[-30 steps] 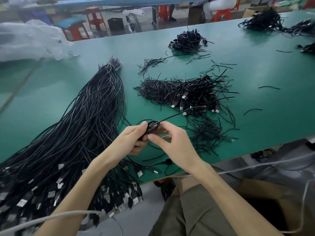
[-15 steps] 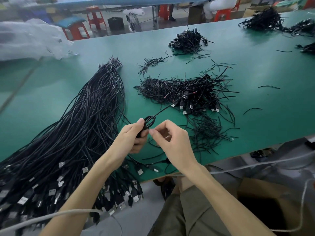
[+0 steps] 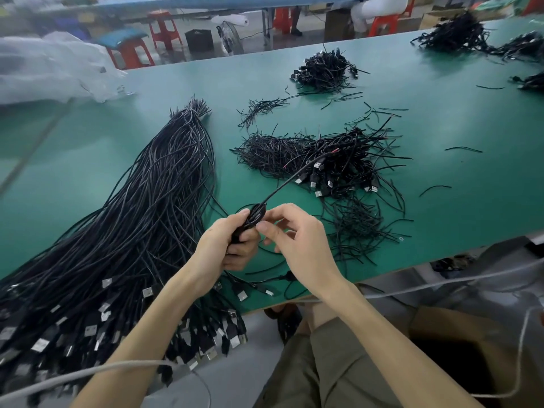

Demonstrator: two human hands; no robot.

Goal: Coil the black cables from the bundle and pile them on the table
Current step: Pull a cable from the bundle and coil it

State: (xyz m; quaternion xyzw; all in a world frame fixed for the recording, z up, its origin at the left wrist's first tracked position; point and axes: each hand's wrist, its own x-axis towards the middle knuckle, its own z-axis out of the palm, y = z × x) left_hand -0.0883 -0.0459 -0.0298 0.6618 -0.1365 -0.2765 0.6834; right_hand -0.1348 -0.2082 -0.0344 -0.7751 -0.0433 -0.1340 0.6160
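Note:
A long bundle of black USB cables (image 3: 141, 219) lies on the green table (image 3: 441, 128), running from the far middle to the near left edge, plugs hanging over. My left hand (image 3: 223, 245) grips a small coil of one black cable (image 3: 254, 216) above the table's near edge. My right hand (image 3: 297, 240) pinches the same coil from the right with thumb and forefinger. The cable's free tail (image 3: 294, 178) sticks up and to the right, ending in bare red-tipped wires. A pile of coiled cables (image 3: 335, 160) lies just beyond the hands.
Loose cable ties (image 3: 362, 228) are scattered right of my hands. More coiled piles lie far back at the middle (image 3: 323, 70) and far right (image 3: 453, 33). A clear plastic bag (image 3: 50, 72) is at the far left. A cardboard box (image 3: 459, 348) stands on the floor, lower right.
The coil has gained turns and the free tail is shorter, its end swung up and away over the pile. Both hands stayed at about the same spot.

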